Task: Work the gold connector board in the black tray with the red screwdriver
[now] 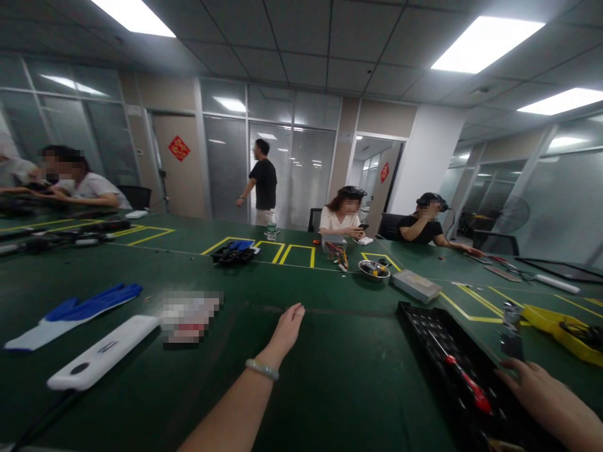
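Observation:
My left hand (288, 331), with a pale bangle on the wrist, rests over the green table with its fingers stretched out and nothing in it. At the lower right, my right hand (541, 389) closes on the right-hand rim of a long black tool tray (409, 320); part of its grip is hidden. Inside that tray lies a screwdriver (471, 386) with a red handle, among rows of small slots. A clear plastic packet or bottle-like thing (511, 329), blurred, stands just beyond my right hand.
Left lie a blue-and-white glove (89, 307), a white power strip (106, 351) and a blurred packet (191, 317). Farther off are a metal bowl (374, 271), a grey box (415, 285), a water bottle (272, 226) and a yellow tray (556, 333). Several people are around the table (339, 376).

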Available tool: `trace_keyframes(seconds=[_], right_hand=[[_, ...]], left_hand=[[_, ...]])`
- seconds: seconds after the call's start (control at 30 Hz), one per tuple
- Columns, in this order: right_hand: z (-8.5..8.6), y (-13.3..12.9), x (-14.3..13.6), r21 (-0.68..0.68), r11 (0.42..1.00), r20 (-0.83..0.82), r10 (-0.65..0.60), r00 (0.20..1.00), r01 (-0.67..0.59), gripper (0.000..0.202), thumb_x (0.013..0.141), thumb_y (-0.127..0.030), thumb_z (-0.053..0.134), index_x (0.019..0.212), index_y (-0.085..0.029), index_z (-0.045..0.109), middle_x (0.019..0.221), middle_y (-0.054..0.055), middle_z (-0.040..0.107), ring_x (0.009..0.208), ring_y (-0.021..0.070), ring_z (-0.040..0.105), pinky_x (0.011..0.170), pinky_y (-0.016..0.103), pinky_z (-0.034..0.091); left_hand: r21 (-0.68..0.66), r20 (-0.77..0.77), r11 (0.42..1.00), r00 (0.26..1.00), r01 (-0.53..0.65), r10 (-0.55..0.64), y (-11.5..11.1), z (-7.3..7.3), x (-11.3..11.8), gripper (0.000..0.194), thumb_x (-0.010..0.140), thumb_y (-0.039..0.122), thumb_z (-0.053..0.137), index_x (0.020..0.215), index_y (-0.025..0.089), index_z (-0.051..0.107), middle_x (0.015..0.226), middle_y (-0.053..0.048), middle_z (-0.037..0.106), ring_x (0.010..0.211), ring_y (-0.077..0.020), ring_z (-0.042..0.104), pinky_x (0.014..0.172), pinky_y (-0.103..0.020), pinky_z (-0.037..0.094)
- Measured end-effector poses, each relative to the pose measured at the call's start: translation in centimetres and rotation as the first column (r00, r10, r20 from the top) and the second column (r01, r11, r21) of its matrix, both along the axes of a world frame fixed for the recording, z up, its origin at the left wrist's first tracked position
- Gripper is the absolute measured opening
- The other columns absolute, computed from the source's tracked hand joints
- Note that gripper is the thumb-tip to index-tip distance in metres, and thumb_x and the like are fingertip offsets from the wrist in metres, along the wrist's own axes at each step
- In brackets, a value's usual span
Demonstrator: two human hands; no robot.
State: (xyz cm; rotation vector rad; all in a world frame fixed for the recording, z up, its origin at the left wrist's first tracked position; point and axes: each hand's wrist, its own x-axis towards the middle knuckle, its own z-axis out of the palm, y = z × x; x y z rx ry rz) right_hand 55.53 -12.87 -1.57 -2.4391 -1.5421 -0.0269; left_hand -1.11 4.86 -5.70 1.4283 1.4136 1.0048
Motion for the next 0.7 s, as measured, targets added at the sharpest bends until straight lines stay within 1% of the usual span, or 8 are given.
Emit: trace_keyframes(seconds=[0.1,0.17,0.23,0.33,0.5,0.6,0.67,0.7], right_hand=[[-0.5,-2.2,-1.4,-0.155,0.981,-0.222,0.076,0.972,-0.112,0.046,0.080,-0.060,0.051,0.096,-0.028,0.078,0.112,0.018,0.076,0.100,0.0335,0.073,0.093,0.045,0.053],[-1.0,-3.4,-2.6,-0.226,0.960,-0.295,0.092,0.951,-0.163,0.043,0.077,-0.060,0.054,0.092,-0.029,0.080,0.108,0.015,0.078,0.100,0.0323,0.073,0.093,0.043,0.054],[-1.3,-4.1,-3.5,-0.228,0.959,-0.279,0.102,0.955,-0.169,0.042,0.075,-0.058,0.054,0.088,-0.028,0.081,0.108,0.015,0.078,0.100,0.0333,0.073,0.093,0.044,0.054],[-1.3,-4.2,-4.1,-0.232,0.964,-0.238,0.075,0.968,-0.132,0.038,0.072,-0.055,0.054,0.079,-0.029,0.080,0.108,0.015,0.078,0.102,0.0351,0.072,0.096,0.046,0.053],[-0.8,-3.7,-3.9,-0.272,0.958,-0.250,0.024,0.968,-0.094,0.025,0.065,-0.049,0.054,0.066,-0.038,0.077,0.103,0.014,0.079,0.102,0.0354,0.072,0.095,0.047,0.052],[-1.4,-3.9,-3.5,-0.253,0.960,-0.288,0.044,0.957,-0.121,0.022,0.062,-0.048,0.057,0.070,-0.045,0.077,0.104,0.011,0.079,0.103,0.0339,0.072,0.094,0.045,0.053],[-2.3,-4.2,-3.0,-0.209,0.965,-0.326,0.083,0.942,-0.157,0.024,0.063,-0.048,0.058,0.075,-0.047,0.078,0.107,0.010,0.079,0.105,0.0319,0.073,0.094,0.040,0.053],[-2.8,-4.3,-2.8,-0.172,0.972,-0.309,0.104,0.945,-0.163,0.024,0.062,-0.047,0.059,0.076,-0.047,0.078,0.106,0.011,0.079,0.103,0.0308,0.073,0.092,0.038,0.054]], left_hand=[[0.006,0.002,1.000,1.000,0.004,-0.004,0.0,0.0,0.1,0.058,0.098,0.059,0.046,0.144,0.025,0.056,0.155,-0.011,0.049,0.143,-0.0330,0.044,0.115,-0.048,0.039],[0.015,-0.001,1.000,1.000,0.006,-0.006,0.1,-0.1,0.1,0.058,0.098,0.059,0.046,0.143,0.024,0.057,0.155,-0.012,0.049,0.144,-0.0330,0.043,0.117,-0.048,0.037],[0.026,-0.005,1.000,1.000,0.011,-0.011,0.2,-0.2,0.1,0.057,0.099,0.059,0.045,0.142,0.024,0.057,0.155,-0.012,0.050,0.145,-0.0323,0.042,0.118,-0.047,0.034],[0.039,-0.009,0.999,1.000,0.025,-0.024,0.3,-0.4,0.0,0.057,0.099,0.057,0.045,0.143,0.023,0.057,0.154,-0.012,0.051,0.144,-0.0310,0.043,0.120,-0.046,0.032],[0.047,-0.004,0.998,1.000,0.030,-0.030,0.2,-0.6,-0.1,0.057,0.099,0.057,0.047,0.142,0.022,0.057,0.153,-0.013,0.052,0.141,-0.0314,0.046,0.117,-0.045,0.036],[0.041,0.000,0.999,0.999,0.034,-0.034,0.2,-0.5,-0.1,0.057,0.098,0.058,0.048,0.142,0.023,0.058,0.152,-0.012,0.052,0.141,-0.0314,0.047,0.115,-0.045,0.038],[0.034,0.000,0.999,0.999,0.039,-0.039,0.1,-0.5,-0.1,0.058,0.098,0.058,0.048,0.142,0.023,0.057,0.152,-0.012,0.052,0.141,-0.0317,0.047,0.114,-0.045,0.039],[0.032,-0.001,0.999,0.999,0.041,-0.041,0.1,-0.4,-0.1,0.057,0.098,0.058,0.048,0.143,0.023,0.057,0.152,-0.012,0.052,0.141,-0.0316,0.047,0.114,-0.046,0.039]])
